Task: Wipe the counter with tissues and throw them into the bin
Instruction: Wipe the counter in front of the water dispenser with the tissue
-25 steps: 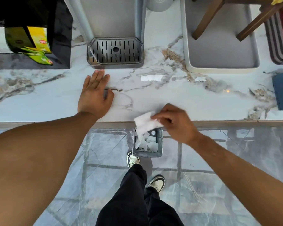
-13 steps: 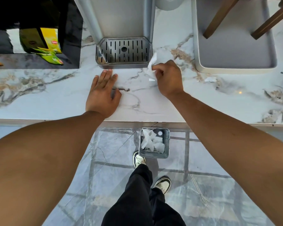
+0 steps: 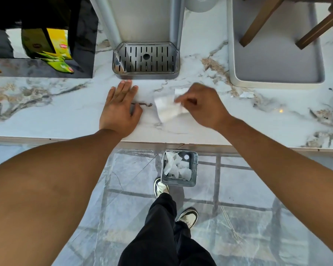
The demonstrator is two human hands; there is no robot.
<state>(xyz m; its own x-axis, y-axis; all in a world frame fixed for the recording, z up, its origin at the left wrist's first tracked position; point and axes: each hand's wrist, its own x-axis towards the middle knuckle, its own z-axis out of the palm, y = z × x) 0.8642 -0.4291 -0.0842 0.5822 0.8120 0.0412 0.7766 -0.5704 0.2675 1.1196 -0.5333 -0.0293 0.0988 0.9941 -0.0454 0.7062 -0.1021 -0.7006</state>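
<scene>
My right hand (image 3: 202,106) pinches a white tissue (image 3: 166,107) against the white marble counter (image 3: 65,116), just in front of the dispenser's drip tray; the tissue is motion-blurred. To its left, my left hand (image 3: 119,110) lies flat on the counter with fingers together, holding nothing. A small dark smear (image 3: 143,104) marks the counter between the two hands. On the floor below the counter edge stands a small grey square bin (image 3: 193,169) holding several crumpled white tissues (image 3: 173,166).
A grey drinks dispenser with a slotted drip tray (image 3: 146,58) stands at the back centre. A black box with yellow-green tea packets (image 3: 54,50) is back left, a grey tray (image 3: 275,54) back right. A scrap of paper (image 3: 246,95) lies by the tray. My shoes (image 3: 161,187) stand beside the bin.
My right hand carried the tissue from above the bin up to the drip tray, then drew it back toward me and slightly right across the counter. The left hand stayed flat in place.
</scene>
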